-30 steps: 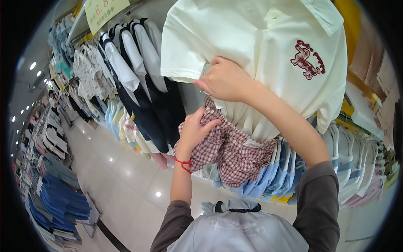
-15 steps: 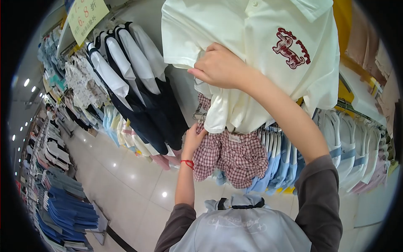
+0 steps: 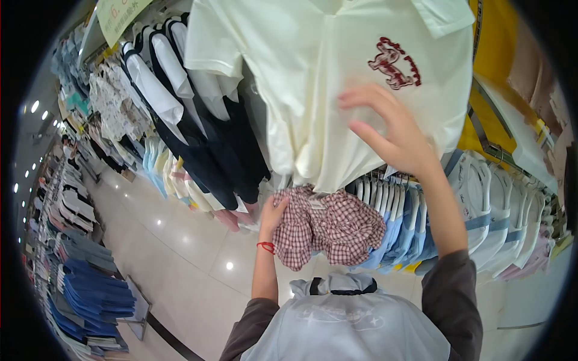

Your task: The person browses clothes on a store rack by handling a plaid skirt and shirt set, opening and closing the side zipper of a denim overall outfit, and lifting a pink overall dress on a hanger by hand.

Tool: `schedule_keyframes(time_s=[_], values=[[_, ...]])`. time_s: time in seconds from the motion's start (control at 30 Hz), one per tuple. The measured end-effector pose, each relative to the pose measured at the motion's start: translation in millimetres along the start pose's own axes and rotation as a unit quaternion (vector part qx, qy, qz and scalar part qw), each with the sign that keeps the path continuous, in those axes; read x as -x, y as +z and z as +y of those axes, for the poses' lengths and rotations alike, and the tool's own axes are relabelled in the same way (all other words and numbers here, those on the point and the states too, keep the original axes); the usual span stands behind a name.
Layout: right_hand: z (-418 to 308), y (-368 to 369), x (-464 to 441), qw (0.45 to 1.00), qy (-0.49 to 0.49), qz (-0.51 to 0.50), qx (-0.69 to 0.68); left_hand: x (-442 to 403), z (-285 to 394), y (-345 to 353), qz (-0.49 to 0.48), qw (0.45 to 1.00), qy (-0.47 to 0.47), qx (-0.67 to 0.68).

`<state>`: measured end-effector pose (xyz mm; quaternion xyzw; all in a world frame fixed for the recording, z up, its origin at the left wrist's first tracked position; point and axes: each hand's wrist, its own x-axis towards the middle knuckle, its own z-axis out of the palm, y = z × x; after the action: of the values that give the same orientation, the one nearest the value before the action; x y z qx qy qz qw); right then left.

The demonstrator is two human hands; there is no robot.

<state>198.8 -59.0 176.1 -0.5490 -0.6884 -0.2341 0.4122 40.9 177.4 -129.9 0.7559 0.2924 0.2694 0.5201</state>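
A cream short-sleeved shirt (image 3: 301, 66) with a red dog print hangs in front of me, and its hem reaches the waistband of red-and-white checked shorts (image 3: 349, 231). My left hand (image 3: 274, 212), with a red cord at the wrist, grips the left end of the shorts' waistband. My right hand (image 3: 388, 129) is before the shirt's lower right part, slightly blurred, its thumb and fingers apart and nothing between them. The hanger at the waistband is mostly hidden.
Navy and white outfits (image 3: 198, 132) hang at the left, under a yellow sign (image 3: 120, 18). Blue and white clothes (image 3: 400, 222) hang behind the shorts. Folded jeans (image 3: 96, 292) lie on a stand at the lower left. A distant person (image 3: 69, 150) stands in the aisle.
My right hand has let go of the shirt's left side and moved right and down, opening. The shirt now hangs lower and straighter. My left hand still holds the shorts, slightly lower.
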Motion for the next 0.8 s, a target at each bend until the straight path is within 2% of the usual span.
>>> schedule_keyframes(time_s=[0.07, 0.1, 0.17, 0.23, 0.3, 0.37, 0.4, 0.43, 0.5, 0.53, 0.63, 0.7, 0.8], values=[[9.6, 1.9, 34.3, 0.997, 0.078, 0.003, -0.028, 15.9, -16.0, 11.6, -0.020, 1.000, -0.008, 0.000], [16.3, 11.8, 51.9, 0.987, 0.135, 0.024, -0.086, 20.4, -36.5, 21.2, -0.032, 0.999, -0.002, -0.027], [36.6, 35.1, 92.5, 0.957, 0.241, 0.054, -0.149, 26.4, -78.8, 38.2, -0.059, 0.994, 0.012, -0.087], [49.9, 59.7, 132.8, 0.903, 0.367, 0.072, -0.212, 42.2, -70.8, 48.8, -0.085, 0.995, -0.014, -0.047], [50.6, 83.4, 162.8, 0.882, 0.412, -0.001, -0.229, 48.1, -80.9, 55.4, -0.102, 0.994, -0.042, -0.019], [32.7, 101.7, 173.6, 0.867, 0.416, -0.084, -0.259, 56.4, -53.0, 54.0, -0.089, 0.996, -0.026, -0.016], [14.5, 97.2, 162.4, 0.838, 0.448, -0.136, -0.280, 59.2, -48.9, 56.1, -0.079, 0.997, -0.013, -0.010], [12.0, 106.7, 167.4, 0.876, 0.380, -0.135, -0.266, 61.9, -47.3, 57.1, -0.069, 0.998, -0.002, -0.003], [5.4, 120.0, 172.7, 0.915, 0.335, -0.150, -0.165, 62.8, -46.0, 54.3, -0.096, 0.994, -0.046, -0.006], [3.7, 121.9, 175.1, 0.910, 0.347, -0.150, -0.166, 64.1, -46.0, 53.2, -0.109, 0.992, -0.067, -0.007], [3.8, 123.5, 180.1, 0.900, 0.373, -0.139, -0.177, 68.6, -36.3, 62.3, 0.028, 0.997, 0.063, 0.032], [1.9, 122.3, 189.2, 0.896, 0.380, -0.120, -0.196, 63.0, -10.2, 60.6, -0.013, 0.989, 0.114, 0.091], [-14.4, 121.6, 191.3, 0.898, 0.391, -0.063, -0.190, 65.5, 85.1, 55.3, -0.118, 0.972, 0.180, 0.090]])
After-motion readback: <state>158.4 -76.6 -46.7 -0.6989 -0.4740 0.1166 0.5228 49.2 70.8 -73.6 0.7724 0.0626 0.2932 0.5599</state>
